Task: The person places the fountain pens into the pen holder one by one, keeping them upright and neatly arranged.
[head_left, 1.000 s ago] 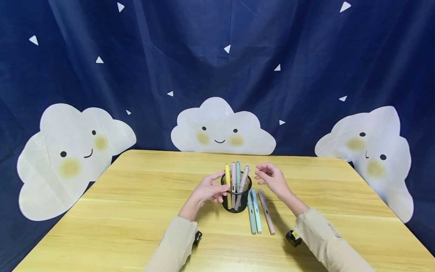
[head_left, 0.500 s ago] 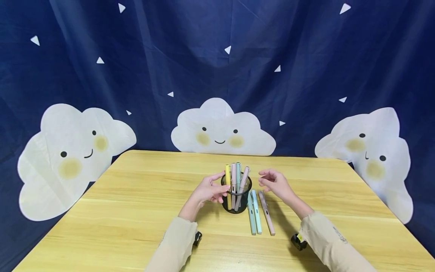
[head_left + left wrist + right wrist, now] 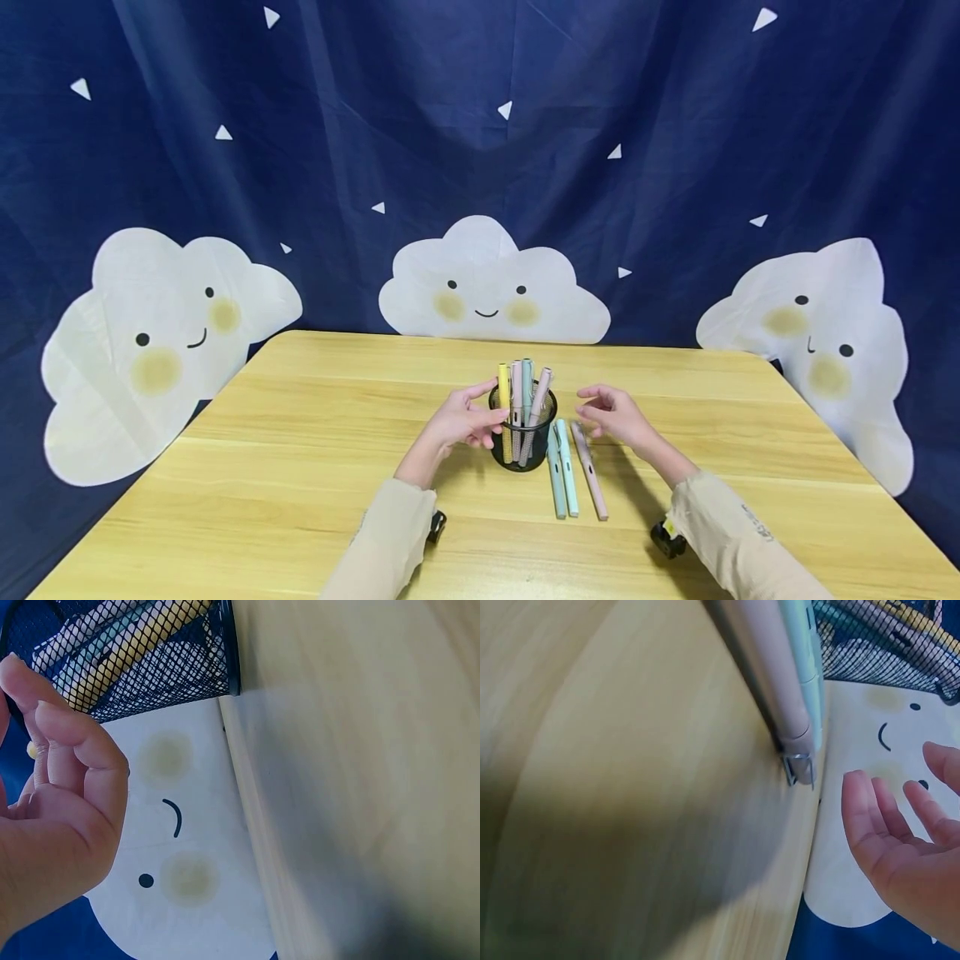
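My left hand (image 3: pixel 462 419) holds the black mesh pen cup (image 3: pixel 534 450) by its left side, index finger at the rim's back and thumb across its front. Several capped pens stand in the cup: a yellow pen (image 3: pixel 504 385), a green pen (image 3: pixel 527 379) and pinkish ones. Right of the cup my right hand (image 3: pixel 617 417) hovers with fingers loosely bent and nothing in them. Below it on the table lie a mauve pen (image 3: pixel 769 667), a pale blue pen (image 3: pixel 567 471) and a grey-green pen (image 3: pixel 557 483), side by side. The mauve pen's clip end is under my right fingertips in the head view.
The wooden table (image 3: pixel 300 467) spreads out around the cup and pens. Behind its far edge hangs a dark blue curtain (image 3: pixel 337 167) with white smiling clouds (image 3: pixel 487 258). Dark wrist devices (image 3: pixel 667 538) sit under both sleeves.
My right hand has drawn away from the cup, moving right and slightly nearer, toward the mauve pen. The left hand, the cup and the pens have stayed in place.
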Motion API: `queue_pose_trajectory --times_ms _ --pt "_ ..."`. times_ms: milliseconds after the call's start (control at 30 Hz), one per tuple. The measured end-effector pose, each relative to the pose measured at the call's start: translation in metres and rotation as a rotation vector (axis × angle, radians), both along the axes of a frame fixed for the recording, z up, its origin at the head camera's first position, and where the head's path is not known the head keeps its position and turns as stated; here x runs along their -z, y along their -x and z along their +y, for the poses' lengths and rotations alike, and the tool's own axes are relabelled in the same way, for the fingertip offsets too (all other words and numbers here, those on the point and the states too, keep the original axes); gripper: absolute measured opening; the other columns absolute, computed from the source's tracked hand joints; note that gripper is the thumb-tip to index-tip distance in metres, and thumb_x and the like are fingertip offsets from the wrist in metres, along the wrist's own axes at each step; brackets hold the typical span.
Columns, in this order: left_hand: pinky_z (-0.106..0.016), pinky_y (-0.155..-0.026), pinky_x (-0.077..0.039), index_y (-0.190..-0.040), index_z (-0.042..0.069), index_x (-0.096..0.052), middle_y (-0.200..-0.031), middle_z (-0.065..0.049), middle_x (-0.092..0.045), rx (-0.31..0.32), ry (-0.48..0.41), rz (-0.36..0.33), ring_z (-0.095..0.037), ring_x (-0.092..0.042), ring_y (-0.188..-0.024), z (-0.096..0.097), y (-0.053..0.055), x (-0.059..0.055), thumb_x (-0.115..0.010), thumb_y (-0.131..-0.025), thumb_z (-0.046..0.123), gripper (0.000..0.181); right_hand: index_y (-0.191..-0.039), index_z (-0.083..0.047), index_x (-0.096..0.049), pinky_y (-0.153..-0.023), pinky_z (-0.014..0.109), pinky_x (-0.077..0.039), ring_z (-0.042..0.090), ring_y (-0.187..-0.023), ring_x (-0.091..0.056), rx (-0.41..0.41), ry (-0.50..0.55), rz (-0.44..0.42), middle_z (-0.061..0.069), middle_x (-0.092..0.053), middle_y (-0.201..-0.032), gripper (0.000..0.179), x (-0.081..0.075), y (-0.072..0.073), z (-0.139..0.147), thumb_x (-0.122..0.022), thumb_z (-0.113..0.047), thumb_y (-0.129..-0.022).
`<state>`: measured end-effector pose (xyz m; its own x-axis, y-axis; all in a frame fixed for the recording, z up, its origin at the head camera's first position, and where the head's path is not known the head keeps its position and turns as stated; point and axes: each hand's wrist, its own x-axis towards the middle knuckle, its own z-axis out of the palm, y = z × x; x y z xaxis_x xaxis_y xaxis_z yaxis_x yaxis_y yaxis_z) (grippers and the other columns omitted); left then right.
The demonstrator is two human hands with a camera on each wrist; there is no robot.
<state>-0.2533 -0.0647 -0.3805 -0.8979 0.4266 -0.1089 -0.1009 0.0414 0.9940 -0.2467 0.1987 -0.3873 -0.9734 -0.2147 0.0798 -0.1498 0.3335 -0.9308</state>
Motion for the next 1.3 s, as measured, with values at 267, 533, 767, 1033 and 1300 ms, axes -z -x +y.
queue_pose_trajectory --times_ms 267,533,767,1033,1300 --pt "-0.017 -0.039 -0.039 -0.141 0.011 -0.027 -0.078 -0.021 -0.063 0.002 0.000 -0.003 -0.010 -0.052 -0.042 0.000 0.000 0.000 -0.065 -0.081 0.013 0.071 -0.120 0.015 -0.040 -0.054 0.034 -0.051 0.024 -0.068 -0.058 -0.029 -0.051 -0.103 0.019 -0.056 -0.085 0.044 0.003 0.001 0.008 -0.057 -0.006 -0.086" --pt "-0.017 -0.038 -0.038 -0.141 0.011 -0.026 -0.078 -0.021 -0.063 0.004 -0.010 -0.008 -0.010 -0.052 -0.042 -0.001 -0.001 0.000 -0.065 -0.081 0.012 0.071 -0.124 0.012 -0.038 -0.051 0.035 -0.051 0.019 -0.057 -0.056 -0.073 -0.077 -0.181 0.017 -0.053 -0.078 0.047 0.006 0.001 0.013 -0.057 -0.006 -0.085" --pt "-0.016 -0.038 -0.039 -0.141 0.010 -0.027 -0.077 -0.020 -0.063 0.001 -0.006 0.003 -0.010 -0.053 -0.042 0.000 -0.001 0.001 -0.064 -0.082 0.011 0.070 -0.127 0.010 -0.036 -0.049 0.035 -0.051 0.020 -0.054 -0.057 -0.139 -0.097 -0.238 0.015 -0.055 -0.072 0.050 0.008 0.000 0.016 -0.058 -0.005 -0.085" --pt "-0.016 -0.038 -0.039 -0.141 0.011 -0.027 -0.076 -0.019 -0.063 -0.008 -0.010 -0.007 -0.010 -0.053 -0.042 0.001 0.000 0.000 -0.065 -0.082 0.012 0.070 -0.132 0.007 -0.031 -0.047 0.035 -0.051 0.019 -0.050 -0.055 -0.193 -0.136 -0.325 0.015 -0.054 -0.070 0.060 0.008 0.000 0.016 -0.063 -0.007 -0.083" --pt "-0.016 -0.038 -0.039 -0.140 0.011 -0.028 -0.079 -0.021 -0.062 -0.011 0.001 -0.001 -0.010 -0.053 -0.042 0.000 0.000 0.001 -0.065 -0.081 0.012 0.070 -0.133 0.006 -0.029 -0.047 0.035 -0.052 0.018 -0.047 -0.055 -0.196 -0.139 -0.361 0.017 -0.055 -0.069 0.067 0.009 0.000 0.013 -0.067 -0.006 -0.079"
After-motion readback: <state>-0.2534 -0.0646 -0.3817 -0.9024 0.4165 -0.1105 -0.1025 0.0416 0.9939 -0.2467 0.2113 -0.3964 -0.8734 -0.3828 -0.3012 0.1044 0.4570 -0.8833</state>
